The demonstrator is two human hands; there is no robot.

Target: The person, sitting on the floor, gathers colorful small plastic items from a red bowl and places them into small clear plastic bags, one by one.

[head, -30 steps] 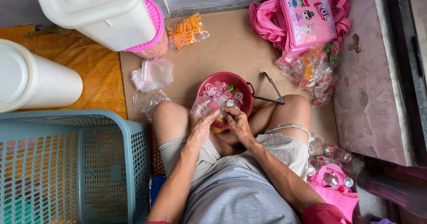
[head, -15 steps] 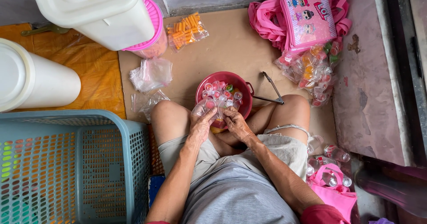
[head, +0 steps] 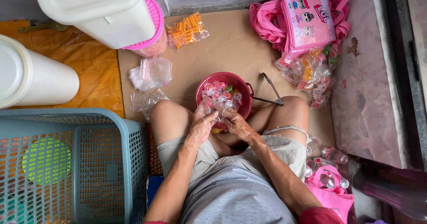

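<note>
I sit cross-legged on a cardboard sheet. My left hand (head: 201, 124) and my right hand (head: 235, 122) meet over my lap and together hold a small clear plastic bag (head: 217, 103) filled with little jelly cups. Just beyond the hands stands a red bowl (head: 242, 87) holding more small clear cups with coloured contents. The fingers pinch the bag at its lower end; part of the bag is hidden by them.
Empty clear bags (head: 150, 72) lie left of the bowl. A bag of orange snacks (head: 187, 28), white tubs (head: 95, 10), a teal mesh basket (head: 66, 161), pink bags (head: 307, 17), filled packets (head: 311, 72) and a metal tool (head: 271, 92) surround me.
Both hands stay together at the bag over the bowl; the fingers shifted slightly around it. Nothing else moved.
</note>
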